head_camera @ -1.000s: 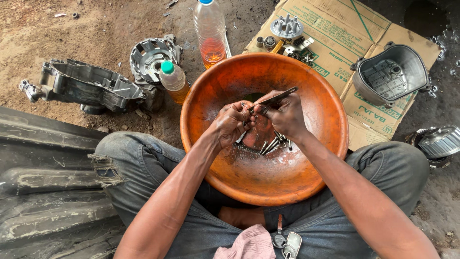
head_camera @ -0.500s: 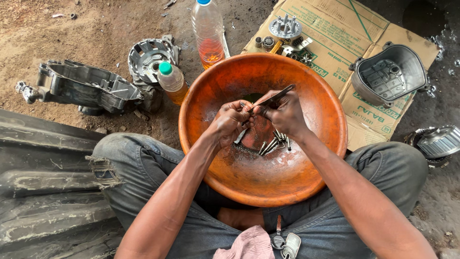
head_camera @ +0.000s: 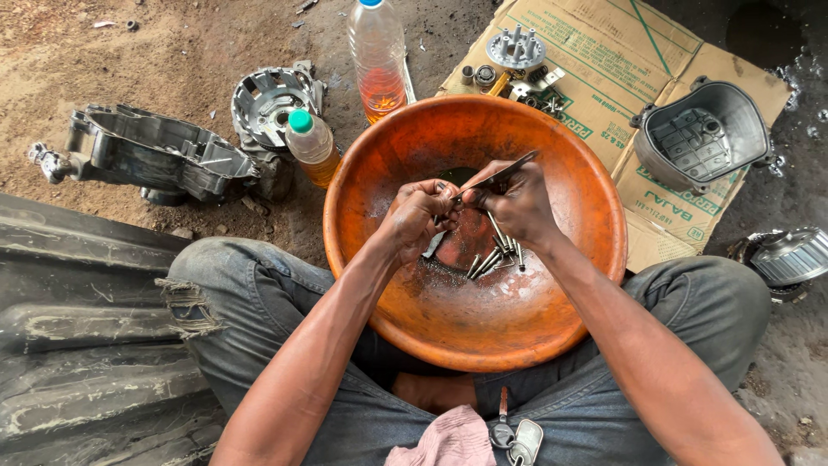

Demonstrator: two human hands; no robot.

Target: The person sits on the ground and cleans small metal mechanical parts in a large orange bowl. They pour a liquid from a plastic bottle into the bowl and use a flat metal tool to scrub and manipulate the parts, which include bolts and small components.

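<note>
- Bolts (head_camera: 493,255) lie in a loose bunch at the bottom of an orange bowl (head_camera: 483,332), which rests between the person's knees, just beyond a pink rag (head_camera: 448,440) and keys (head_camera: 515,436) on the lap.
- Left hand (head_camera: 418,216) hangs over the bowl's middle with its fingers clenched around a small part, too hidden to name.
- Right hand (head_camera: 517,203) touches the left, pinching a thin dark blade (head_camera: 500,173) that slants up to the right above the bolts.
- Small bottle (head_camera: 310,147) with a green cap stands just left of the bowl's rim.
- Grey engine casing (head_camera: 147,160) lies well to the left on the dirt, with a round metal part (head_camera: 269,103) just beside it.
- Cardboard (head_camera: 604,78) lies to the far right, carrying a grey cover (head_camera: 703,138) and a small gear (head_camera: 515,47).
- Tall bottle (head_camera: 378,56) of orange liquid stands beyond the bowl.
</note>
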